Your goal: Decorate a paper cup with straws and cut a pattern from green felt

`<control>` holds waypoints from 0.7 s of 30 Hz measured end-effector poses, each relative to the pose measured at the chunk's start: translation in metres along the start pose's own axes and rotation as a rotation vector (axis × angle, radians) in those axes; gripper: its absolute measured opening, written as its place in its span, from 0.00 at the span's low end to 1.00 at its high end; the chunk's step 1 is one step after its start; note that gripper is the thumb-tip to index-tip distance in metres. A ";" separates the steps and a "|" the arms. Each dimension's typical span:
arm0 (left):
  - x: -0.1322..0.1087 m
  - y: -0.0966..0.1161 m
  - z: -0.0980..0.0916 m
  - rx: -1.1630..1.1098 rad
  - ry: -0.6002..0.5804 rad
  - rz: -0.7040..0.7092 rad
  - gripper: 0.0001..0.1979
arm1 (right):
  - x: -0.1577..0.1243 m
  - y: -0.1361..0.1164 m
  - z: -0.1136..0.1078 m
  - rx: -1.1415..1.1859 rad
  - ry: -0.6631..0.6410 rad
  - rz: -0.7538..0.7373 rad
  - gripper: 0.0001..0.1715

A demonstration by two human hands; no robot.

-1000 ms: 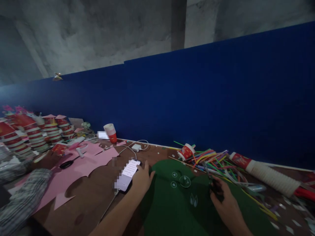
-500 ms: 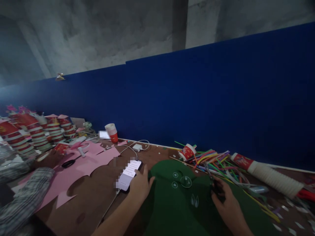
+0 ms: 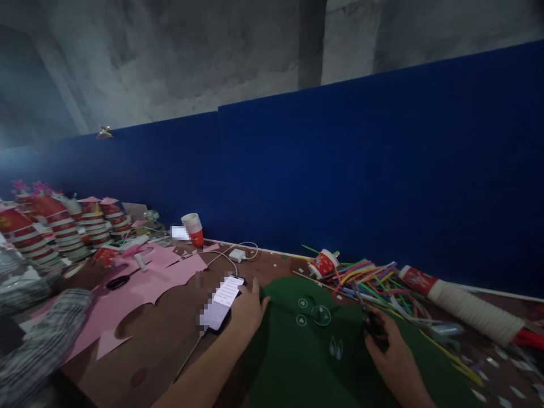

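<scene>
My left hand [image 3: 249, 307] lies over the right edge of a lit smartphone [image 3: 221, 309], fingers stretched out, with a fingertip at its screen. The phone rests on the brown table with a white cable plugged into its lower end. My right hand [image 3: 389, 345] is closed around the dark handles of a pair of scissors [image 3: 360, 296], whose metal blades point up and away. The scissors are above a dark green sheet [image 3: 293, 351] with rounded edges and pale printed marks. This sheet lies between my hands and reaches under the right one.
Pink cut paper [image 3: 170, 277] with black-handled scissors [image 3: 118, 281] lies left, beside a co-worker's plaid sleeve [image 3: 53, 334]. Stacked red paper cups [image 3: 63, 226] stand beyond. At the right are colourful strips [image 3: 374, 277] and a cord-wrapped roll [image 3: 476, 309]. A blue partition [image 3: 340, 170] borders the table.
My left hand has shifted slightly, its fingers moving a little over the phone's edge. The text on the screen sits differently. My right hand and the scissors look almost still.
</scene>
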State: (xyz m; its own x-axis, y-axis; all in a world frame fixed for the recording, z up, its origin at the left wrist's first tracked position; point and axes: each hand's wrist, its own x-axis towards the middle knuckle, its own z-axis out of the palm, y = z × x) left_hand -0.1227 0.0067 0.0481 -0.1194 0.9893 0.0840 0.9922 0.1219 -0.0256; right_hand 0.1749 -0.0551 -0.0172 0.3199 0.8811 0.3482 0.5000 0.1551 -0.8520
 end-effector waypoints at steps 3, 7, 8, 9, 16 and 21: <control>-0.005 -0.003 -0.002 0.006 -0.015 -0.019 0.30 | 0.000 0.000 0.000 0.009 -0.010 0.003 0.29; -0.015 -0.009 -0.001 0.008 -0.043 -0.039 0.30 | -0.001 0.000 0.000 0.016 -0.015 -0.005 0.28; -0.016 -0.010 0.000 0.008 -0.045 -0.038 0.30 | -0.001 0.001 0.000 0.016 -0.015 -0.010 0.28; -0.017 -0.011 0.001 0.008 -0.042 -0.036 0.30 | -0.001 0.002 0.000 0.015 -0.016 -0.016 0.28; -0.004 -0.006 0.002 -0.005 -0.021 -0.064 0.29 | -0.001 0.003 0.000 0.001 -0.006 -0.008 0.28; 0.004 0.001 0.001 0.003 0.006 -0.053 0.30 | -0.001 0.001 -0.001 -0.002 -0.007 -0.020 0.28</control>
State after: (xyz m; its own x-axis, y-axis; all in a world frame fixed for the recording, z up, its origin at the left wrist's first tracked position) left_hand -0.1220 0.0105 0.0470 -0.1720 0.9809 0.0909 0.9843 0.1749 -0.0242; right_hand 0.1754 -0.0561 -0.0177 0.3041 0.8812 0.3619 0.5078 0.1715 -0.8443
